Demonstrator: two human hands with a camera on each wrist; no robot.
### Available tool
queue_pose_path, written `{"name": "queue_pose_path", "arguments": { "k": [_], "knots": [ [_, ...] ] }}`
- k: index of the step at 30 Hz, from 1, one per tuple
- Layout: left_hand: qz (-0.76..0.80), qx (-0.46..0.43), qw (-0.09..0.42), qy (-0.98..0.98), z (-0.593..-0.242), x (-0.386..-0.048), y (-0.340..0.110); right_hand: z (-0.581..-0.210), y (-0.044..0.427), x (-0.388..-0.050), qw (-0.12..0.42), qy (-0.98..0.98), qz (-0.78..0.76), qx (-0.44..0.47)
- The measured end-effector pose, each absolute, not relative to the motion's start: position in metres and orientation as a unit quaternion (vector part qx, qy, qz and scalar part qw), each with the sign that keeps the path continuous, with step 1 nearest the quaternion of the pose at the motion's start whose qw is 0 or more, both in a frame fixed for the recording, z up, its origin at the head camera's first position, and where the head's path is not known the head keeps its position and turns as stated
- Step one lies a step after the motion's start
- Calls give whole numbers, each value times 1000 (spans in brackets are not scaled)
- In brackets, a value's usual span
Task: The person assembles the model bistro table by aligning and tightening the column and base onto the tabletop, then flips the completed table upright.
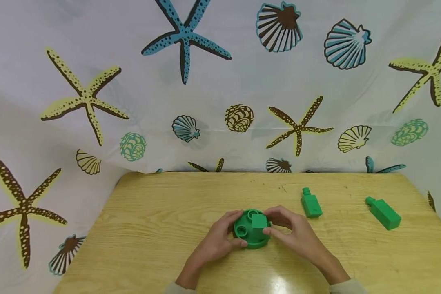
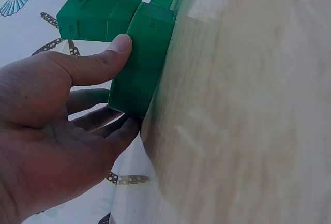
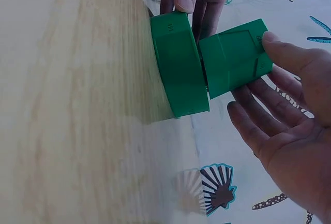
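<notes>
Close by, the left hand (image 1: 220, 237) curls round a green socketed base (image 1: 251, 238) on the wooden tabletop (image 1: 150, 228), while the right hand (image 1: 299, 233) pinches a green block (image 1: 259, 221) at its right side; I can't tell whether it's seated. Farther right lie two green bottle-shaped pieces (image 1: 311, 205) (image 1: 386, 215), then a starfish-and-shell-print cloth (image 1: 213, 98).

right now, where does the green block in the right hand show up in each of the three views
Head: the green block is in the lower half, just right of centre.
Left wrist: the green block is at upper left.
Right wrist: the green block is right of centre, in the upper half.
Shared landmark: the round green base, right by the block in all three.
</notes>
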State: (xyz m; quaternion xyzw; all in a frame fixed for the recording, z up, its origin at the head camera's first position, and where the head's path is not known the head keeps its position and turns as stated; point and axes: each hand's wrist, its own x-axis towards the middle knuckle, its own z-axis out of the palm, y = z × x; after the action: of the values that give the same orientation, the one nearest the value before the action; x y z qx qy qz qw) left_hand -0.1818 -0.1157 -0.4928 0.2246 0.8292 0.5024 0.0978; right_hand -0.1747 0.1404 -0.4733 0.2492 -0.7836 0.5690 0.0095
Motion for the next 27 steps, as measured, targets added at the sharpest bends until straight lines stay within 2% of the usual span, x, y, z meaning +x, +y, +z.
{"name": "queue_pose_path", "arguments": {
  "k": [11, 27],
  "knots": [
    [498, 224, 99, 832, -493, -184, -114, -474, 140, -176, 17, -787, 569, 236],
    [499, 228, 101, 830, -491, -185, -114, -473, 137, -180, 11, -794, 548, 262]
  ]
}}
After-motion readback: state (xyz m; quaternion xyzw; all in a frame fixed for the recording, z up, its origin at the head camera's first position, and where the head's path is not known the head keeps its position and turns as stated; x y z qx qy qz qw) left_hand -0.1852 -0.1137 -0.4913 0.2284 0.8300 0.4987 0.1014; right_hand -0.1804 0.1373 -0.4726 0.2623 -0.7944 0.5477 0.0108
